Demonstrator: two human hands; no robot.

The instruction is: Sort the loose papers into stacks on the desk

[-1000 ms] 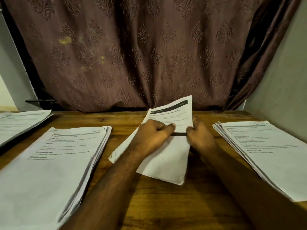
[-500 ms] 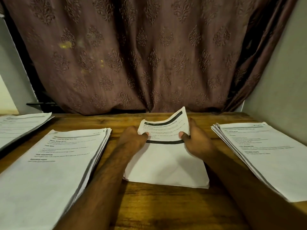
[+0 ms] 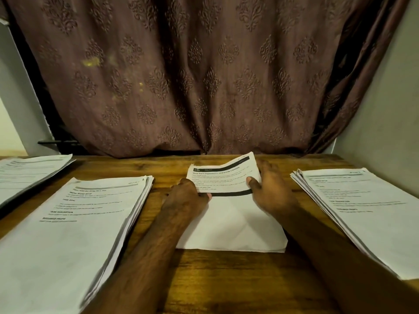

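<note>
Two hands worked one folded sheet [image 3: 229, 220] near the middle of the desk [image 3: 226, 279], a little toward its back edge. The left hand [image 3: 186, 200] lay knuckles up on the sheet's left side, its fingers curled, with the thumb tip pinching the lower left corner of the raised flap [image 3: 223, 175]. The right hand [image 3: 272, 191] held the flap's right edge, thumb on the printed face and the other fingers spread behind the paper. That flap was the sheet's far part, lifted and bent toward the person, showing a dark header bar, a printed title and lines of small text too blurred to read. A black band ran along the fold between the two thumbs. The near part of the sheet lay flat and blank on the wood, with faint creases across it.

To the left of the hands, a thick stack of printed pages [image 3: 74, 234] reached from mid-desk down to the front edge, its sheets slightly fanned along the right side. Further left, at the back left corner, another stack [image 3: 27, 175] ran off past the desk's left edge. Toward the right edge lay a third stack [image 3: 362, 214], also loosely fanned, close to the pale wall [image 3: 385, 109]. Behind the back edge hung a brown patterned curtain [image 3: 204, 75].
</note>
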